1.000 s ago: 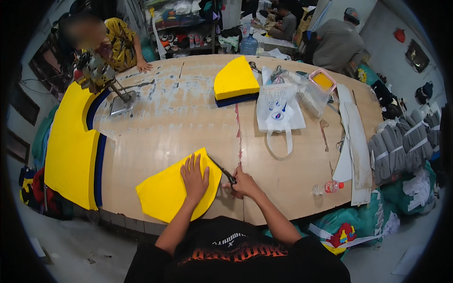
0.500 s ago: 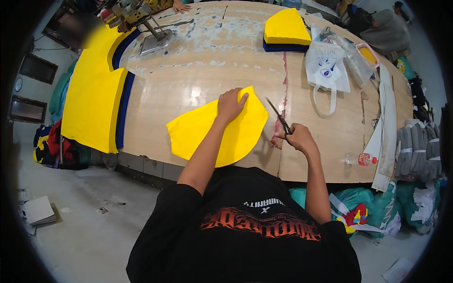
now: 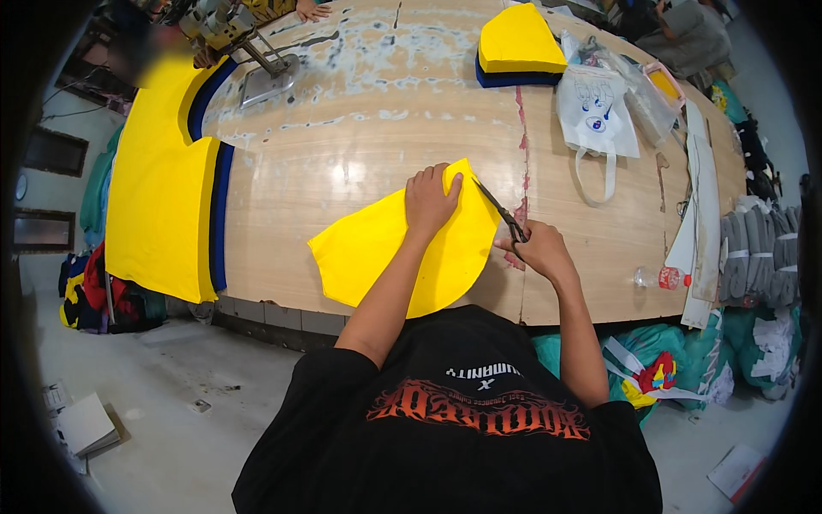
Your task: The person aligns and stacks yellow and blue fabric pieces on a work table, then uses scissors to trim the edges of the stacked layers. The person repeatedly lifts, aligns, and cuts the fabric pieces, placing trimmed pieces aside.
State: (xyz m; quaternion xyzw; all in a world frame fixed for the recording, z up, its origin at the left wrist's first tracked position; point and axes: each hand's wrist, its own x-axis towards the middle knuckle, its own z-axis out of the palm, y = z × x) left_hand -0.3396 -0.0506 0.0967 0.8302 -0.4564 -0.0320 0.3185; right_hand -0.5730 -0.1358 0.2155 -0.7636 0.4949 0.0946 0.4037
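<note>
My left hand (image 3: 431, 203) is on a yellow fabric piece (image 3: 445, 261) with one rounded side. Its fingers reach over the far edge, and a bit of cloth bulges up between thumb and fingers. My right hand (image 3: 541, 248) grips dark scissors (image 3: 512, 224) by the handles. Their tip lies over the fabric near its pointed far corner; whether the blades are closed on the cloth I cannot tell. The fabric's near edge comes up against my black shirt.
A tall yellow and navy fabric stack (image 3: 158, 197) lies left, beside a cutting machine (image 3: 270, 68). Another person's hand (image 3: 312, 10) rests at the far edge. A smaller yellow stack (image 3: 521, 43), white bag (image 3: 595, 111), plastic bottle (image 3: 668, 277) and long white strips (image 3: 700, 214) lie right.
The scissors have moved left and up, from beside the fabric to its right edge near the corner. My left hand keeps its place on the cloth. The view has shifted slightly.
</note>
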